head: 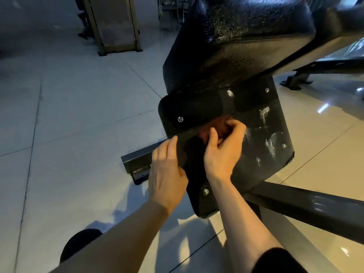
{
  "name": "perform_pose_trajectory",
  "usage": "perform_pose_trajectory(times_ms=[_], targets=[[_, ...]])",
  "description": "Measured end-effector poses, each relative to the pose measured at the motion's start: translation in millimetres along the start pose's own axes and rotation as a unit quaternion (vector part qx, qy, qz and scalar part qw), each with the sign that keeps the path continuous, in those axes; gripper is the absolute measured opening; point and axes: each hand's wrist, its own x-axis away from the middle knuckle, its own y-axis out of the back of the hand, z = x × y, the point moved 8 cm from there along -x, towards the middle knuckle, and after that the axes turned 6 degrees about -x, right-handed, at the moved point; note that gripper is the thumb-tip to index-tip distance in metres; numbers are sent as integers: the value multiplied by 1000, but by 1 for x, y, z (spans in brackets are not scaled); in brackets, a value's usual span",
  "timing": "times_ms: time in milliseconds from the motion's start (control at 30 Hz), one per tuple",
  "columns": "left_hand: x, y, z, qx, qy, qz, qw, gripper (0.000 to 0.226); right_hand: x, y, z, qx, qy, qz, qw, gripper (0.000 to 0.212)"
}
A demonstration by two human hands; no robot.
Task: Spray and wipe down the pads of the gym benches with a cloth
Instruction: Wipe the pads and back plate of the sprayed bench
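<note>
A black bench pad (246,36) slopes up to the top right, its vinyl cracked and worn. Below it a flat black seat panel (262,134) with bolts shows white smears on its right half. My right hand (222,148) grips a reddish-brown cloth (212,127) bunched against the middle of this panel. My left hand (167,170) lies at the panel's left edge, fingers straight on its surface; whether its thumb curls round the edge is hidden. No spray bottle is visible.
A black steel frame bar (315,205) runs to the lower right, and a foot of the frame (137,164) sticks out to the left on the glossy tiled floor (69,134). A tan metal rack (116,26) stands at the back. My dark knee (78,243) shows at the bottom left.
</note>
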Motion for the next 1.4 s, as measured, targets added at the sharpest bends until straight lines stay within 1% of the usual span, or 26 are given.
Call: perform_pose_trajectory(times_ms=[33, 100, 167, 233, 300, 367, 433, 467, 567, 633, 700, 733, 767, 833, 867, 900, 933, 1000, 1100, 1167, 1200, 1233, 1267, 1333, 1367, 1400], targets=[[-5, 3, -2, -14, -20, -13, 1000, 73, 0, -15, 2, 49, 36, 52, 997, 40], [-17, 9, -6, -50, -68, -38, 996, 67, 5, -49, -7, 187, 74, 155, 967, 55], [-26, 8, -5, -86, -92, -42, 991, 64, 13, -72, -20, 269, 95, 198, 938, 61], [-29, 3, -4, -115, -103, -25, 988, 64, 20, -84, -31, 314, 116, 212, 918, 65], [-28, -5, -2, -147, -110, -7, 983, 69, 18, -82, -35, 307, 135, 187, 923, 60], [-24, -11, -2, -175, -126, -2, 976, 73, 10, -65, -35, 254, 119, 146, 949, 55], [-22, -17, -5, -191, -153, -5, 970, 75, 2, -50, -37, 205, 105, 130, 964, 55], [-22, -20, -5, -197, -163, -9, 967, 75, -2, -46, -36, 202, 112, 130, 964, 55], [-20, -27, -4, -204, -165, -6, 965, 74, -13, -45, -36, 248, 147, 135, 948, 52], [-18, -31, -5, -218, -161, 13, 963, 76, -17, -42, -41, 215, 153, 145, 954, 49], [-15, -37, -4, -248, -158, 54, 954, 79, -8, -26, -65, 175, 99, 152, 968, 52], [-15, -38, -2, -262, -154, 77, 950, 81, 1, -9, -84, 173, 42, 124, 976, 53], [-16, -38, -1, -279, -152, 90, 944, 81, 11, 12, -105, 174, -30, 76, 981, 54], [-18, -37, -1, -314, -162, 100, 930, 81, 33, 43, -136, 175, -163, -24, 971, 52], [-18, -36, -1, -322, -166, 104, 926, 81, 38, 46, -140, 175, -193, -54, 964, 50], [-19, -36, -1, -327, -171, 110, 923, 81, 38, 41, -135, 169, -197, -69, 963, 48], [-19, -36, 1, -328, -177, 109, 922, 81, 35, 29, -125, 156, -185, -70, 968, 46], [-20, -34, 1, -330, -200, 94, 918, 85, 31, -6, -92, 119, -132, -35, 983, 42], [-21, -37, 4, -327, -225, 92, 913, 92, 38, -51, -40, 75, 3, 68, 995, 38], [-22, -37, 5, -327, -239, 96, 909, 92, 42, -53, -41, 104, 49, 125, 985, 46], [-22, -36, 6, -327, -243, 100, 908, 90, 45, -44, -55, 130, 38, 131, 982, 51], [-21, -35, 5, -331, -246, 115, 904, 88, 49, -25, -76, 151, -4, 111, 982, 55], [-22, -35, 6, -340, -246, 132, 898, 86, 54, -1, -99, 161, -72, 72, 982, 57], [-22, -34, 4, -370, -245, 155, 883, 86, 69, 37, -133, 150, -220, -3, 964, 61], [-22, -34, 3, -383, -242, 168, 875, 87, 75, 41, -135, 149, -262, -13, 954, 62], [-21, -34, 3, -391, -239, 180, 871, 88, 75, 35, -127, 149, -273, -9, 950, 63]])
